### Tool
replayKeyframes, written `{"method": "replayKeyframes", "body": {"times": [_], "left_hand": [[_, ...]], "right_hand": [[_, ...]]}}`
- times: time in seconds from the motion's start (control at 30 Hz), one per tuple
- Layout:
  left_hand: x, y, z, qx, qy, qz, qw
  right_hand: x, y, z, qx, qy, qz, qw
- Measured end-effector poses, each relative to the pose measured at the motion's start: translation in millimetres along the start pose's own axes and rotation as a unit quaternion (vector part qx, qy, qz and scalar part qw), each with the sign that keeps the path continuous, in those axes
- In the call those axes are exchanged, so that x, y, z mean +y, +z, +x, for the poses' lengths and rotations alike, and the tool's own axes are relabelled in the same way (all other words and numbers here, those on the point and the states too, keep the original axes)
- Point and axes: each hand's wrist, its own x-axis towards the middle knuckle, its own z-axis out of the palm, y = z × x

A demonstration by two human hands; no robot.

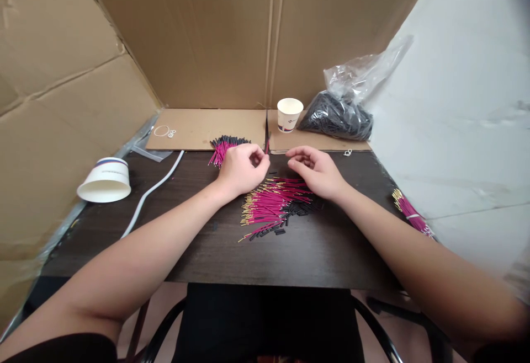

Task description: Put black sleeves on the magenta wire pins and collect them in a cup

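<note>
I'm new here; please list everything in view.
Paper cups: two, white, left and back
Bag of black tubes: one, clear, right
Loose tubes: many, black, centre
Loose wires: many, pink, centre
Black-capped wires: many, pink, centre left
Tied wires: many, pink, right
Cable: one, white, left
Loops: several, white, back
Flat bag: one, clear, left
Cardboard panels: several, brown, back and left
Table: one, brown, beneath
Wall: one, white, right
Chair: one, black, bottom
Left hand, right hand: two, bare, centre
</note>
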Motion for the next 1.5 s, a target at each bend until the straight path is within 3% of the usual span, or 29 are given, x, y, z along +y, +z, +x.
{"method": "replayKeyframes", "body": {"times": [0.13,0.23,0.53,0.8,0.93,1.17,1.5], "left_hand": [[-6.5,-15.2,8.9,0.022,-0.015,0.163,0.986],[-14.6,-19.7,13.5,0.015,-0.032,0.207,0.978],[-21.7,-17.6,17.0,-0.016,-0.091,0.242,0.966],[-22.9,-18.0,15.9,-0.004,-0.070,0.231,0.970],[-14.8,-17.6,11.7,-0.007,-0.017,0.225,0.974],[-6.6,-5.8,-2.7,-0.115,0.163,0.186,0.962],[-16.4,4.0,-5.5,-0.147,0.158,0.112,0.970]], "right_hand": [[-0.4,-2.2,-4.4,-0.009,-0.132,-0.189,0.973],[-1.1,-3.9,-5.7,-0.029,-0.178,-0.234,0.955],[-2.7,-10.9,-2.6,-0.082,-0.176,-0.263,0.945],[-11.9,-14.3,-6.7,-0.169,-0.168,-0.274,0.932],[-9.7,-13.5,-5.9,-0.172,-0.173,-0.276,0.930],[-11.2,-10.9,-6.3,-0.178,-0.189,-0.282,0.924],[-10.4,-12.0,-5.7,-0.184,-0.202,-0.287,0.918]]}}
